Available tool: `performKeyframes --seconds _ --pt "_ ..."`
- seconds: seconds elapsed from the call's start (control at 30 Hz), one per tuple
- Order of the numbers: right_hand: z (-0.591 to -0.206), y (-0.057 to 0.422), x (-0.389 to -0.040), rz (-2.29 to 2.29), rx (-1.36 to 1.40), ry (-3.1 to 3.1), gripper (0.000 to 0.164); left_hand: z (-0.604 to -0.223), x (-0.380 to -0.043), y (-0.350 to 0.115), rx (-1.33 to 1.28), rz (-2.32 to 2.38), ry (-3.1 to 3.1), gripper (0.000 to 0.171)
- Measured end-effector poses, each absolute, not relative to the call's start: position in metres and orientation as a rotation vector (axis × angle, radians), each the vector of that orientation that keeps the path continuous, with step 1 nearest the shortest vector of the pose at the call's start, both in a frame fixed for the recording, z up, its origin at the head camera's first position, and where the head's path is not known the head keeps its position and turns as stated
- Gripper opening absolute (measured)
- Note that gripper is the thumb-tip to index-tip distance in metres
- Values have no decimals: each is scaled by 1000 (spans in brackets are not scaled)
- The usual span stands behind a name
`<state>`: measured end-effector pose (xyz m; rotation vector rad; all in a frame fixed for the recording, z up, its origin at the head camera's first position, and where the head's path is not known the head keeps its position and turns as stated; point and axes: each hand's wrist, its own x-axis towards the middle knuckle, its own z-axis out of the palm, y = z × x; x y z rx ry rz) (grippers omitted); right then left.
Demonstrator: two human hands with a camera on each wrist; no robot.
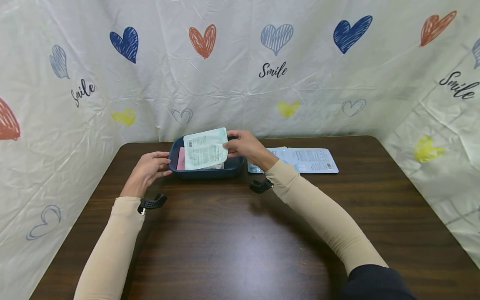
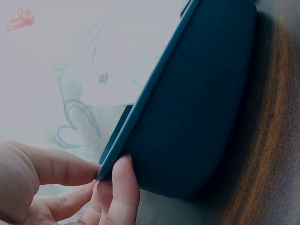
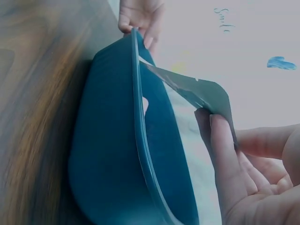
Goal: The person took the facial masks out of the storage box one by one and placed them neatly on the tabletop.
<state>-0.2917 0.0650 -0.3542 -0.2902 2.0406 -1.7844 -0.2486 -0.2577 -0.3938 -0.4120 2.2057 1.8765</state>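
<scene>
A dark blue plastic bin stands near the table's back edge. My left hand pinches its left rim; in the left wrist view the thumb and fingers lie on either side of the rim. A pale mint and white flat sachet, printed with small text, tilts over the bin. My right hand pinches its right edge between thumb and fingers. In the right wrist view the sachet slants above the bin's inside. Behind it a pink packet shows inside the bin, mostly hidden.
Right of the bin lie light blue and white packets, partly covered by my right wrist. A hanging white cloth with hearts and "Smile" prints rises behind the brown wooden table. Black straps circle both wrists.
</scene>
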Motion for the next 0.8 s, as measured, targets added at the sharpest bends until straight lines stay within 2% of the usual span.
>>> performKeyframes --seconds 0.8 --pt "-347 143 -264 -1854 -328 1966 45 -394 -248 -256 -397 1894 2217 51"
